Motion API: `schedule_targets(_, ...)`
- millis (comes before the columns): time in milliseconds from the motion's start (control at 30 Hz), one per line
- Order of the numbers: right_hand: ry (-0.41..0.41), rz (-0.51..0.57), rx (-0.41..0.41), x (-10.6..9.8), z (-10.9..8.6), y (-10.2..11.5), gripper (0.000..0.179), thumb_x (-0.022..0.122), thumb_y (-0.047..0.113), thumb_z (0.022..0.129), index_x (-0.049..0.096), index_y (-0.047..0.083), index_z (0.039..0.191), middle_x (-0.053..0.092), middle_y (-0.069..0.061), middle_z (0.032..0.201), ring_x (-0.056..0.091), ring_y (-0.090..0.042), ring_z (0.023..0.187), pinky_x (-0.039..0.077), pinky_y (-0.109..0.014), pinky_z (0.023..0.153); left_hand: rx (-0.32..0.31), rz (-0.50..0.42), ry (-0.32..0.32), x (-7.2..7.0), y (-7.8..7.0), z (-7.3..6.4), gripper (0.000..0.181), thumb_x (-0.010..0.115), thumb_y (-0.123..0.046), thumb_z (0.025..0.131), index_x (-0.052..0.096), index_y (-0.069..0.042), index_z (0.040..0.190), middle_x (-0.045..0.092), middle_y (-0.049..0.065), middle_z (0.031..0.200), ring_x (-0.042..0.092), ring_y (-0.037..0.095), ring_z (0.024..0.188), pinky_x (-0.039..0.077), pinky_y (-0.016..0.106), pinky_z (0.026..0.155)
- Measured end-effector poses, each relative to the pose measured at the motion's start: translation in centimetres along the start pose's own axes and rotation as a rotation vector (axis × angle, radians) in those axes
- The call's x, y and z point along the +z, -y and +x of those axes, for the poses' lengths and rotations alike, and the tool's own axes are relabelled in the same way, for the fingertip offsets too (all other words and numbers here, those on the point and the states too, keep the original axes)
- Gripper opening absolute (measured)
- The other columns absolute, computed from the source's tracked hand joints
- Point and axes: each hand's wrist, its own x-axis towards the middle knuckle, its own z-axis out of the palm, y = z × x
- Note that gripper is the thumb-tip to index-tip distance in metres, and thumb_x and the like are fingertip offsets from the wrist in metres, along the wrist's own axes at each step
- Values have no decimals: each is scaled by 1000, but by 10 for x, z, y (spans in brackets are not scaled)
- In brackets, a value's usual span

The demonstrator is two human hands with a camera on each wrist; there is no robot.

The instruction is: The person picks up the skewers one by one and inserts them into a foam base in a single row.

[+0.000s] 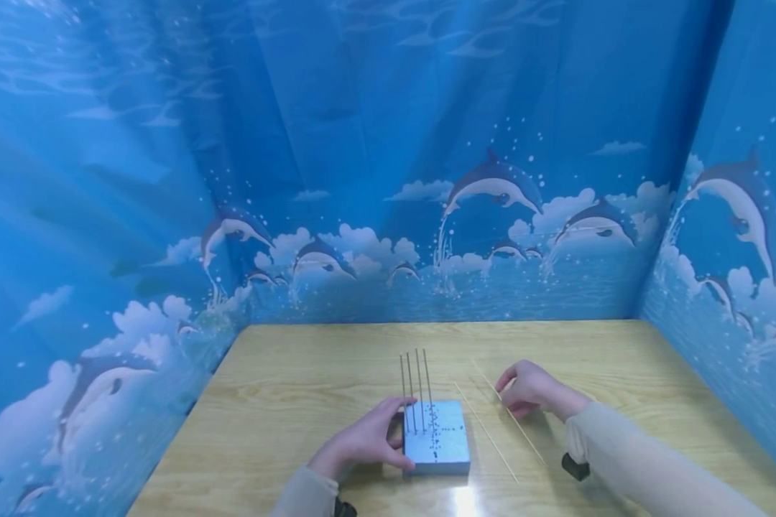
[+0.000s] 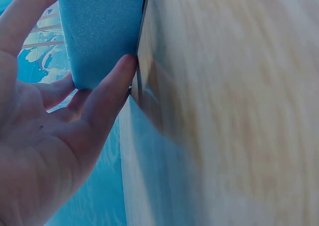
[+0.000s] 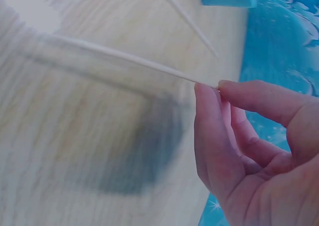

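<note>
A light-blue foam block [image 1: 453, 439] with many small holes on top lies on the table. My left hand [image 1: 370, 435] grips its left side, thumb at the near edge and fingers at the far edge; in the left wrist view the fingers spread around the foam block [image 2: 102, 36]. Several thin dark sticks [image 1: 409, 384] stand upright in the block's left part. To the right, my right hand [image 1: 535, 391] pinches a thin wooden skewer [image 1: 526, 436] between thumb and fingertips. The right wrist view shows this skewer [image 3: 124, 57] raised over the table, its shadow below.
Another pale skewer [image 1: 488, 432] lies on the wood-grain table [image 1: 284, 388] between the block and my right hand. Blue curtains [image 1: 362, 143] printed with dolphins and clouds rise behind the table and on both sides.
</note>
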Motion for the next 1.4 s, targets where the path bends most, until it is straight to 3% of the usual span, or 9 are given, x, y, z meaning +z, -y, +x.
schedule_targets(400,22,160,-76,-15,-9,21,36,65,-6,77,60,-11,113,63,-8,76,66,-18,67,64,-37,66,-5,11,-2,0,-1,0,107,92,-33,60,36,-16,150,44,6,149,43,28,138,36,47,118)
schedule_targets(667,17,267,-139,-24,-19,40,35,66,-6,84,58,-9,117,65,-13,91,68,-21,77,64,-39,76,-15,27,-1,-2,-3,0,107,92,-34,61,37,-17,150,43,7,149,42,29,139,34,51,119)
schedule_targets(1133,-40,435,-279,-15,-45,69,25,68,-5,86,62,-6,110,67,-8,90,67,-17,82,64,-37,78,-33,28,4,0,-6,-1,106,91,-34,61,36,-20,151,44,4,149,42,28,139,35,50,118)
schedule_targets(1400,-63,497,-362,-4,-62,80,24,72,-4,83,64,-6,105,70,-12,93,68,-18,83,64,-34,79,-37,32,7,0,-5,0,107,91,-35,61,35,-20,151,44,4,148,42,29,139,36,51,118)
